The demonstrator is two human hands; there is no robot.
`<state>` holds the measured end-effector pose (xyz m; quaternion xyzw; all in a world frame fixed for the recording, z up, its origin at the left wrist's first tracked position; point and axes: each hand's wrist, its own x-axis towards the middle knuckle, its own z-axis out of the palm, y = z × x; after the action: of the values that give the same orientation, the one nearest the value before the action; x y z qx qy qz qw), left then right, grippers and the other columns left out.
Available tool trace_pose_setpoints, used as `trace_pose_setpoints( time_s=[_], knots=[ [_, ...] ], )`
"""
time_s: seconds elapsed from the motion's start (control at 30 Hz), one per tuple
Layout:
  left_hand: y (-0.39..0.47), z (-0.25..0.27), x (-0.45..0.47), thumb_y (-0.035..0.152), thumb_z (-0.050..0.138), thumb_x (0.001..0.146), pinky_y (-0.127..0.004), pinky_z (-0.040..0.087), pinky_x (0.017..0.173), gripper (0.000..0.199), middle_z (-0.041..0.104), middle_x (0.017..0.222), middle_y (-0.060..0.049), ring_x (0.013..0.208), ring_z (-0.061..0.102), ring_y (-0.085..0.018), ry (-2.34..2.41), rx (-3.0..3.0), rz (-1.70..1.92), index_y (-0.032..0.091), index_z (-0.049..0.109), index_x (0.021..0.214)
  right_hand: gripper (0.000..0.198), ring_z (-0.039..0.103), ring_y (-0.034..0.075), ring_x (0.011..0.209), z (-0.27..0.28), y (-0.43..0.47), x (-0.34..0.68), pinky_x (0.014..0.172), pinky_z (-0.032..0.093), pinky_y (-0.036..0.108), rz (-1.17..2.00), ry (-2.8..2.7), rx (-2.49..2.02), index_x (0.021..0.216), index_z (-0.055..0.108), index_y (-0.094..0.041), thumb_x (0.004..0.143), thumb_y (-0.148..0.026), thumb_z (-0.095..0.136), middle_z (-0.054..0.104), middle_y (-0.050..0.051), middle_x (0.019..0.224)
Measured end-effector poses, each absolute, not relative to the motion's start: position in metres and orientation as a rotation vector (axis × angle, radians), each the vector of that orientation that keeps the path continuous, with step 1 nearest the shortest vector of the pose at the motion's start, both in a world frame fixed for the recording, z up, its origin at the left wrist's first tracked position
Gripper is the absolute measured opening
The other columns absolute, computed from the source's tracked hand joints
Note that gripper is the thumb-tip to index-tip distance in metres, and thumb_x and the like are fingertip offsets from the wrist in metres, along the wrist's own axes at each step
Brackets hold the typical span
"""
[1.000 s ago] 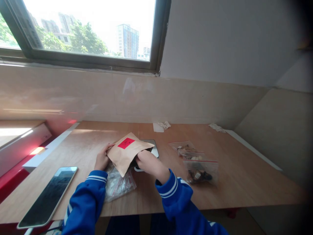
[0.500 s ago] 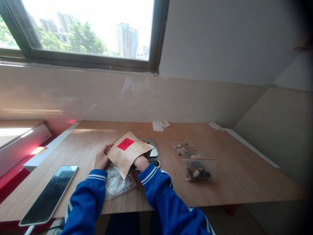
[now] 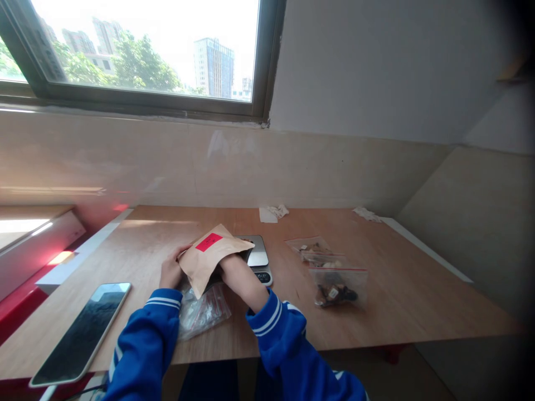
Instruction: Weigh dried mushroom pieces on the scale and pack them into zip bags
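Observation:
A brown paper bag (image 3: 221, 246) with a red label is tilted on its side, its mouth facing right and toward me. My left hand (image 3: 170, 268) grips the bag's closed left end. Inside the mouth goes my right hand (image 3: 234, 272); its fingers are hidden by the paper. Just behind and right of the bag is a kitchen scale (image 3: 259, 256), partly covered by it. Clear zip bags (image 3: 204, 313) lie in a pile on the table beneath the paper bag and beside my left sleeve.
Several zip bags with dark and tan dried pieces (image 3: 337, 291) lie on the right of the table. A phone (image 3: 83, 334) with a cable rests at the left. Crumpled paper (image 3: 278, 211) sits by the wall.
My right hand has pushed to the left within the paper bag, with more of the wrist showing below its mouth. The bag has shifted slightly left and its label is tilted further.

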<state>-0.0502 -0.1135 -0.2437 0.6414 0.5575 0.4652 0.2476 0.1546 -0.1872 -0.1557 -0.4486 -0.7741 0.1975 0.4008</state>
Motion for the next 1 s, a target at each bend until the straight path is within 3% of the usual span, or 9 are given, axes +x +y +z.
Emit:
trace_pose_setpoints(
  time_s=[0.23,0.4,0.63,0.8,1.0],
  knots=[
    [-0.11,-0.243,-0.052,0.029,0.055,0.069,-0.036,0.048,0.089,0.04,0.071,0.103,-0.009,0.096,0.064,-0.026,1.515,1.814,1.294,0.014,0.068,0.104,0.03,0.058,0.02,0.096,-0.125,-0.221,0.183,0.084,0.049,0.032,0.196,-2.088,-1.168,0.099,0.063,-0.022,0.085,-0.004,0.044,0.065,0.005,0.099],
    [-0.113,-0.24,-0.05,0.028,0.053,0.068,-0.035,0.048,0.087,0.042,0.072,0.1,-0.008,0.095,0.064,-0.027,1.576,1.84,1.279,0.014,0.068,0.105,0.023,0.06,0.017,0.097,-0.123,-0.218,0.201,0.088,0.048,0.031,0.376,-1.723,-1.0,0.095,0.064,-0.022,0.086,-0.01,0.047,0.066,0.002,0.099],
    [-0.11,-0.246,-0.052,0.035,0.055,0.066,-0.033,0.05,0.074,0.037,0.072,0.089,-0.007,0.087,0.065,-0.03,1.809,1.848,1.225,0.016,0.069,0.095,0.014,0.065,0.017,0.085,-0.154,-0.205,0.239,0.077,0.052,0.029,0.583,-1.292,-1.039,0.09,0.063,-0.019,0.079,-0.027,0.062,0.068,0.003,0.092],
    [-0.104,-0.248,-0.055,0.047,0.057,0.068,-0.029,0.048,0.065,0.037,0.071,0.077,-0.006,0.073,0.065,-0.027,1.898,1.872,1.13,0.016,0.068,0.084,0.012,0.062,0.018,0.08,-0.191,-0.19,0.258,0.074,0.049,0.029,0.425,-1.502,-1.282,0.089,0.064,-0.021,0.082,-0.017,0.054,0.066,0.003,0.087],
    [-0.106,-0.246,-0.054,0.048,0.056,0.069,-0.03,0.048,0.065,0.038,0.07,0.077,-0.006,0.07,0.064,-0.026,1.897,1.881,1.108,0.016,0.068,0.086,0.029,0.058,0.021,0.095,-0.209,-0.177,0.248,0.084,0.048,0.034,0.281,-1.818,-1.409,0.093,0.065,-0.022,0.083,-0.005,0.044,0.061,0.006,0.094]
  ],
)
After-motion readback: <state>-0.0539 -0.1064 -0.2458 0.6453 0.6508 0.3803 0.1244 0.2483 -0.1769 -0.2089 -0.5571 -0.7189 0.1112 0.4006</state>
